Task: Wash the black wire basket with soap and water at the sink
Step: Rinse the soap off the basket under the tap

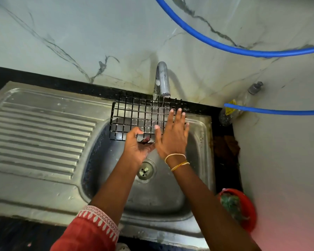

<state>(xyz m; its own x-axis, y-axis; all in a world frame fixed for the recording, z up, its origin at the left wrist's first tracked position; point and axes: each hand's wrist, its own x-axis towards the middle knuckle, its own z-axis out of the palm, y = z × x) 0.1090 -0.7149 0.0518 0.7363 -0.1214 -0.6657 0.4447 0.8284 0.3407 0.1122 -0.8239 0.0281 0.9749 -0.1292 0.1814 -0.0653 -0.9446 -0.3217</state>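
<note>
The black wire basket (pixel 134 116) is held over the steel sink (pixel 201 142), tilted with its grid facing me, under the tap (pixel 162 78). Water runs from the tap onto the basket's far right part. My left hand (pixel 136 145) grips the basket's near edge from below, fingers curled round the wires. My right hand (pixel 172 134) lies flat with straight, spread fingers against the basket's right side.
A ribbed steel draining board (pixel 38 134) lies to the left. The sink drain (pixel 145 170) sits below my hands. A red bowl with a green scrubber (pixel 237 209) and a clear bottle (pixel 230 113) stand on the right. Blue hoses (pixel 243 50) cross the marble wall.
</note>
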